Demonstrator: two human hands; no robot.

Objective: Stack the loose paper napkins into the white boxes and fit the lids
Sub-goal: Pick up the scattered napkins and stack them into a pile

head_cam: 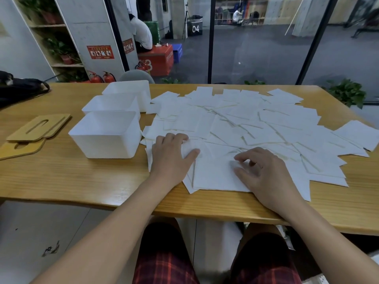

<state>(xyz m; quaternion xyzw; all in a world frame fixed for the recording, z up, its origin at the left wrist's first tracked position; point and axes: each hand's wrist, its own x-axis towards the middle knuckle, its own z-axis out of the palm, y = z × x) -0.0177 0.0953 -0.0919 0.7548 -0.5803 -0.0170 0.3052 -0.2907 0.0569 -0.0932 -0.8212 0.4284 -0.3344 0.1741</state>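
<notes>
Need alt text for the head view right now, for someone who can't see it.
Both hands, left hand and right hand, rest on loose napkins spread across a wooden table. Three open white boxes stand left of the napkins, with wooden lids beside them.

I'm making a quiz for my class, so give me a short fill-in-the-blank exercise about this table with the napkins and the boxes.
1. The number of white boxes standing on the table is ____.
2. The wooden lids lie to the ____ of the boxes.
3. Both the left hand and the right hand rest on the loose ____.
4. The inside of the nearest box holds ____ napkins.

Missing words: three; left; napkins; no
</notes>
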